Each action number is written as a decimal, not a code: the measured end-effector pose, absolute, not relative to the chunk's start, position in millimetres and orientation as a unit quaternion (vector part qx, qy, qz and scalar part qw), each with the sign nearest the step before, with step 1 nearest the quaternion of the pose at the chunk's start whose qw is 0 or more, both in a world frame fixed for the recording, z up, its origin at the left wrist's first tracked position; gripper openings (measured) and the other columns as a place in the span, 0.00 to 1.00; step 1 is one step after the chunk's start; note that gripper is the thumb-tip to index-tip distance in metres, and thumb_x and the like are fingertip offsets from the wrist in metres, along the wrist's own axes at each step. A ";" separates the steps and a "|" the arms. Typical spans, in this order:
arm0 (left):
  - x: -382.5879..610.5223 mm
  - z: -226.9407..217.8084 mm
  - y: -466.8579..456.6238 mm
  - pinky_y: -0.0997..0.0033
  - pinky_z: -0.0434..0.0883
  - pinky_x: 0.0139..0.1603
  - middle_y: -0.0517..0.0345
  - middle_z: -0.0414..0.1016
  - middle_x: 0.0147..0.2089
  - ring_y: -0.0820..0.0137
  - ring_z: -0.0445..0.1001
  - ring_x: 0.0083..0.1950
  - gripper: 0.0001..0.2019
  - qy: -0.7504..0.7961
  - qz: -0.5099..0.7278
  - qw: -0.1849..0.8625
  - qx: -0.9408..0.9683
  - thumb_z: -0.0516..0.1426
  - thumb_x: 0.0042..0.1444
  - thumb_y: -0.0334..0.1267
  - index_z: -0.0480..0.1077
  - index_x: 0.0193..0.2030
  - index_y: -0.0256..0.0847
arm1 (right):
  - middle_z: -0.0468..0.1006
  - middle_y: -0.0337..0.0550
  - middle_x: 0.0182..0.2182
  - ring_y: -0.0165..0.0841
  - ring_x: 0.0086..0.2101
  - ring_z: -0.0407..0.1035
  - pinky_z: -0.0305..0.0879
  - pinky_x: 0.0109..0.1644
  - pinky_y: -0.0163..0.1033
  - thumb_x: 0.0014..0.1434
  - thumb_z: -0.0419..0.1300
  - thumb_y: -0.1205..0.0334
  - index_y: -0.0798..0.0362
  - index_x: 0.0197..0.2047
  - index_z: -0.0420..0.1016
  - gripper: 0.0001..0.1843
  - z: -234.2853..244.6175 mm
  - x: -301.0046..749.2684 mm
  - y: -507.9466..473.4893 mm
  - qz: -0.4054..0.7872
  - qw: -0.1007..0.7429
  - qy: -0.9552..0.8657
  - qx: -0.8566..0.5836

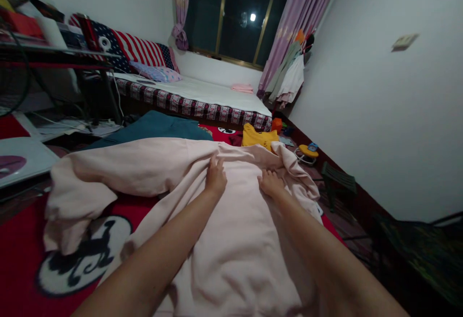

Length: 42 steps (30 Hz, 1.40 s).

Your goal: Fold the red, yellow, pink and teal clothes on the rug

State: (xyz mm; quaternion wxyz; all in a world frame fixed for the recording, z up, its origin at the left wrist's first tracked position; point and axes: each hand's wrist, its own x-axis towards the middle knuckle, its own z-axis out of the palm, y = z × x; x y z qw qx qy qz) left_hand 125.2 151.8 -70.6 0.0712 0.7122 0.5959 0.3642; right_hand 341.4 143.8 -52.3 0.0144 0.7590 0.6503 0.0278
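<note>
A large pale pink garment (231,240) lies spread over a red mat (21,254) with a black-and-white cartoon print. My left hand (215,177) rests on the cloth near its far edge, fingers stretched forward and lying flat. My right hand (270,182) lies on the cloth beside a bunched fold at the right, fingers curled into the fabric. One sleeve of the garment trails off to the left.
A teal garment (155,126) and a yellow garment (258,137) lie beyond the pink one. A low bed (202,97) with pillows runs along the far wall under a dark window. A desk (54,54) stands at left, toys (307,152) and a small stool (338,177) at right.
</note>
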 end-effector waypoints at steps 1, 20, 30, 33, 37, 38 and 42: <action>125.2 -68.5 146.7 0.59 0.59 0.66 0.44 0.50 0.67 0.59 0.54 0.67 0.23 0.594 0.366 0.057 0.714 0.50 0.54 0.24 0.64 0.57 0.36 | 0.61 0.55 0.62 0.45 0.61 0.54 0.54 0.59 0.53 0.67 0.41 0.53 0.56 0.66 0.55 0.28 -52.6 339.9 138.9 0.030 0.012 0.653 0.757; 89.5 -49.3 84.5 0.61 0.61 0.57 0.51 0.70 0.54 0.63 0.64 0.57 0.14 0.433 0.204 -0.008 0.878 0.50 0.61 0.37 0.71 0.49 0.44 | 0.55 0.51 0.66 0.43 0.63 0.50 0.51 0.61 0.51 0.67 0.41 0.50 0.51 0.66 0.56 0.28 -68.3 350.4 104.2 0.082 -0.071 0.659 0.744; 125.0 -60.8 106.5 0.45 0.50 0.64 0.50 0.55 0.69 0.51 0.52 0.68 0.28 0.527 0.177 0.038 0.830 0.46 0.60 0.58 0.59 0.64 0.52 | 0.46 0.41 0.69 0.39 0.66 0.40 0.43 0.65 0.53 0.66 0.42 0.44 0.40 0.68 0.49 0.29 -54.1 340.6 98.1 0.037 -0.031 0.806 0.590; 131.6 -65.2 114.8 0.38 0.41 0.65 0.55 0.48 0.72 0.49 0.42 0.71 0.27 0.533 0.155 0.063 0.830 0.46 0.60 0.58 0.58 0.64 0.57 | 0.48 0.47 0.68 0.45 0.66 0.41 0.46 0.62 0.59 0.66 0.39 0.43 0.45 0.69 0.48 0.32 -55.2 334.1 107.6 0.023 -0.024 0.693 0.720; 131.4 -69.7 116.4 0.37 0.39 0.65 0.54 0.47 0.72 0.48 0.41 0.72 0.28 0.530 0.163 0.051 0.831 0.45 0.60 0.58 0.57 0.65 0.57 | 0.52 0.56 0.66 0.49 0.64 0.46 0.47 0.60 0.63 0.65 0.44 0.53 0.53 0.66 0.57 0.28 -50.7 312.3 126.4 0.046 -0.051 0.636 0.768; 131.0 -70.2 115.4 0.37 0.39 0.65 0.53 0.47 0.72 0.48 0.41 0.72 0.28 0.528 0.169 0.043 0.831 0.45 0.60 0.58 0.57 0.65 0.57 | 0.51 0.56 0.66 0.49 0.64 0.45 0.46 0.61 0.63 0.64 0.45 0.55 0.54 0.65 0.59 0.27 -48.7 307.2 131.7 0.063 -0.071 0.652 0.753; 130.8 -71.1 112.7 0.39 0.42 0.66 0.53 0.51 0.71 0.50 0.45 0.71 0.27 0.527 0.201 0.019 0.826 0.45 0.61 0.57 0.57 0.65 0.54 | 0.45 0.44 0.69 0.39 0.67 0.37 0.47 0.64 0.53 0.65 0.44 0.54 0.50 0.67 0.55 0.28 -45.9 302.6 156.1 0.067 -0.113 0.786 0.603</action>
